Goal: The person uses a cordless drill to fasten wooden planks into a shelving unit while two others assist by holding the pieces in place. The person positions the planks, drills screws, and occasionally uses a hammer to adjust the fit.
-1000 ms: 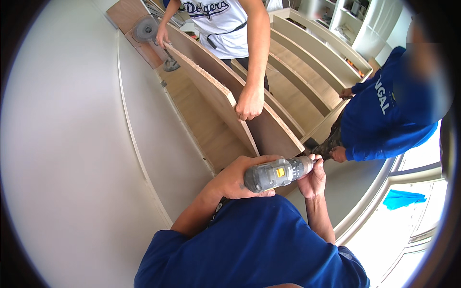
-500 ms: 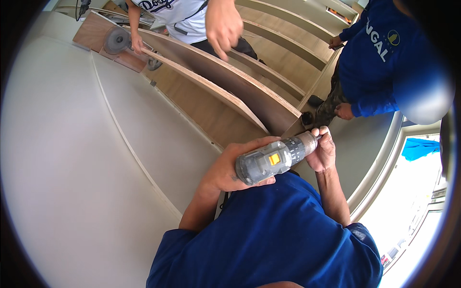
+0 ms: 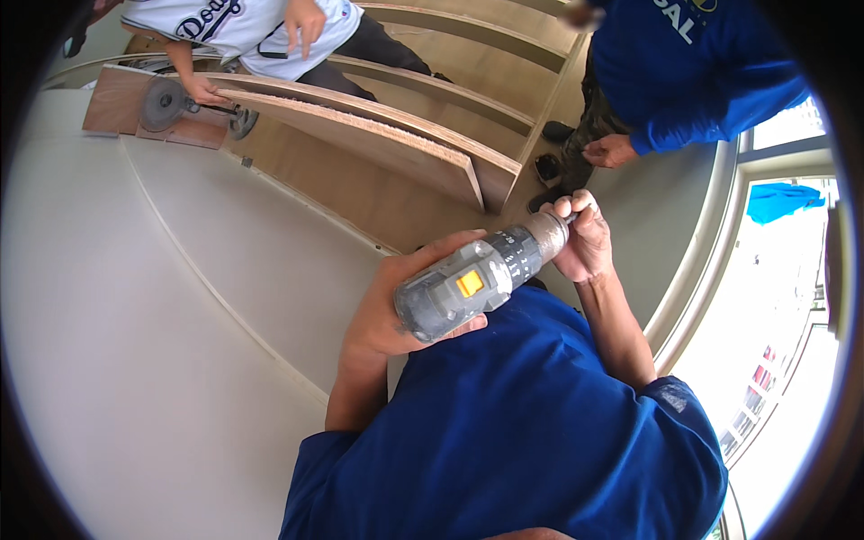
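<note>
Between curled left fingers [image 3: 472,326] sits a drill [image 3: 441,292]; right fingers [image 3: 588,214] pinch its dark tip [image 3: 571,217].

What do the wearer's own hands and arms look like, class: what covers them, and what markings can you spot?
The left hand and right hand are bare, with no gloves visible. The forearms are uncovered too. Above them is a blue shirt with short sleeves; the right one bears a pale, greyish patch.

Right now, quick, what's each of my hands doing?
Left hand: closed, holding the cordless drill.
Right hand: closed around the bit at the chuck.
</note>
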The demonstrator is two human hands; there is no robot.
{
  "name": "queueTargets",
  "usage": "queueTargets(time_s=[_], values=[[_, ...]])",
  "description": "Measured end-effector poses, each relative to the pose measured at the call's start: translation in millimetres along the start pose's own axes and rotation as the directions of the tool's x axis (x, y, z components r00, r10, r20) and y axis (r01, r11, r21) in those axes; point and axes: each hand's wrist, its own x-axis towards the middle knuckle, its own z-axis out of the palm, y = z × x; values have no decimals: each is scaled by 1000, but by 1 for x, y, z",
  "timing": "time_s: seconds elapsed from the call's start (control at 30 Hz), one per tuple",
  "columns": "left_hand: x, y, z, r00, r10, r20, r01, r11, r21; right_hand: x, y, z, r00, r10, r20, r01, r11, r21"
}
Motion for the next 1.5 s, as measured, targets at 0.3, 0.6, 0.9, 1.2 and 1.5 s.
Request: queueTargets(time_s=[0.3,0.6,0.9,1.2,1.5], values=[[6,-5,-1,1000,3,29,-3,1000,17,-1,2,-7,999,-54,1,54,998,-22],[4,2,-2,998,-27,56,27,1000,-6,-7,-2,-11,999,-27,-23,26,999,-44],[-1,0,-1,998,1,59,5,996,-86,-1,-3,-6,1000,5,-29,-6,1000,-27],[-5,-7,2,999,10,44,-7,998,-61,-5,-4,-16,1000,-4,25,7,995,-95],[-4,-8,-1,1000,12,20,-10,996,-94,3,-6,5,1000,-22,-22,20,996,-91]])
